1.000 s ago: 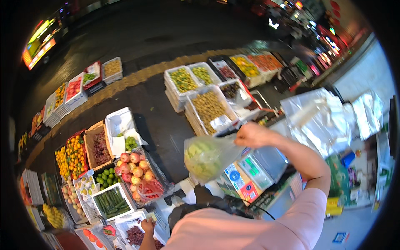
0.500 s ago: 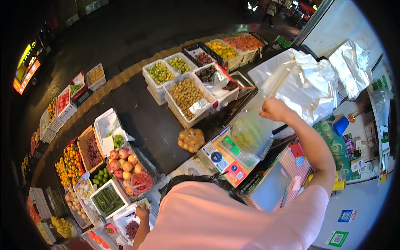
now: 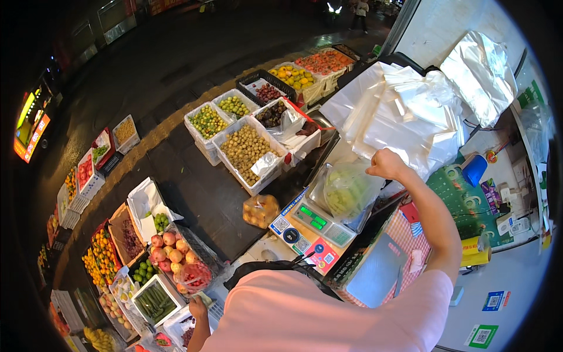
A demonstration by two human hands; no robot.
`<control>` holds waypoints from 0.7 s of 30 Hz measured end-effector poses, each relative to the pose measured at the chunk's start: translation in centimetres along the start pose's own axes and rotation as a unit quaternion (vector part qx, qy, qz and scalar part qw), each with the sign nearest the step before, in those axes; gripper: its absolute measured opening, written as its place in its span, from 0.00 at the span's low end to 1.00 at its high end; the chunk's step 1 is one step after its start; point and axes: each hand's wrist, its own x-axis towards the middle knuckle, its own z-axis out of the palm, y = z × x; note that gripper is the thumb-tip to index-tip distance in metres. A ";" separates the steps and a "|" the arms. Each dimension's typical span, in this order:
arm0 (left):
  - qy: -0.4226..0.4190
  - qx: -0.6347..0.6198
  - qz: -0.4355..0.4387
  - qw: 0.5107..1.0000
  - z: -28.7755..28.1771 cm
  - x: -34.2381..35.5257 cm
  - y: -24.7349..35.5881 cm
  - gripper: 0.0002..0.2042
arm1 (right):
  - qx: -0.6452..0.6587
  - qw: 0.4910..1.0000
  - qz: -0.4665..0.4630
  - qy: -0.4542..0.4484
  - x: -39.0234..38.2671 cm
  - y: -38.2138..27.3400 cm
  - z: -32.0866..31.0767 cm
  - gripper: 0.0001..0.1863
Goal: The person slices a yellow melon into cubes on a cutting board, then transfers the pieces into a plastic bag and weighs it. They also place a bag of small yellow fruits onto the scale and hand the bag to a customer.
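My right hand [image 3: 387, 164] is closed on the gathered top of a clear plastic bag [image 3: 349, 186]. Pale green produce, its kind blurred by the plastic, fills the bag. It rests on the pan of a digital scale [image 3: 322, 222] with a lit green display; whether the hand bears any of its weight I cannot tell. Down at the lower left, my left hand [image 3: 198, 307] has curled fingers, with a small pale greenish piece at the fingertips. It is near a white crate of cucumbers [image 3: 155, 300] and a bag-wrapped pile of pomegranates [image 3: 173, 252].
Clear plastic bags [image 3: 404, 111] lie stacked beyond the scale. A knotted bag of round yellowish fruit [image 3: 261, 211] stands left of it. Crates of small brown fruit [image 3: 246, 146] and other fruit line the front. A laptop-like grey panel [image 3: 375, 270] lies right of the scale.
The whole view has shifted a little. The bag has moved slightly away from the display, farther over the pan, with my right hand still gripping its top. My left hand has come nearer the cucumbers.
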 end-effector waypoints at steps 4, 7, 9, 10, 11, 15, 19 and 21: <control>0.029 0.002 0.006 1.000 0.6 0.4 1.3 0.21 | 0.065 0.996 -0.054 -0.023 -0.2 -0.1 0.6 0.09; 0.041 -0.052 0.047 0.997 1.6 0.7 0.7 0.18 | 0.067 0.996 -0.046 -0.024 0.6 0.5 2.4 0.05; 0.023 -0.051 0.044 0.997 2.0 0.3 0.6 0.17 | 0.062 0.996 -0.066 -0.004 0.3 0.6 3.3 0.05; 0.018 -0.070 0.061 0.996 1.9 0.1 0.6 0.18 | 0.060 0.995 -0.076 0.006 0.1 0.5 3.9 0.06; 0.005 -0.078 0.052 0.996 1.9 -0.3 0.5 0.19 | 0.043 0.996 -0.076 0.020 0.0 0.5 4.4 0.05; -0.058 -0.074 0.029 0.995 -0.7 -1.9 1.3 0.21 | 0.007 0.996 -0.066 0.063 -0.8 0.2 6.3 0.03; -0.053 -0.043 0.056 0.996 0.7 -0.2 -5.2 0.22 | -0.015 0.995 -0.059 0.077 -1.0 0.6 7.1 0.06; -0.079 -0.091 0.026 0.992 -0.8 -1.1 -3.0 0.21 | -0.009 0.996 -0.043 0.082 -2.2 1.2 7.6 0.06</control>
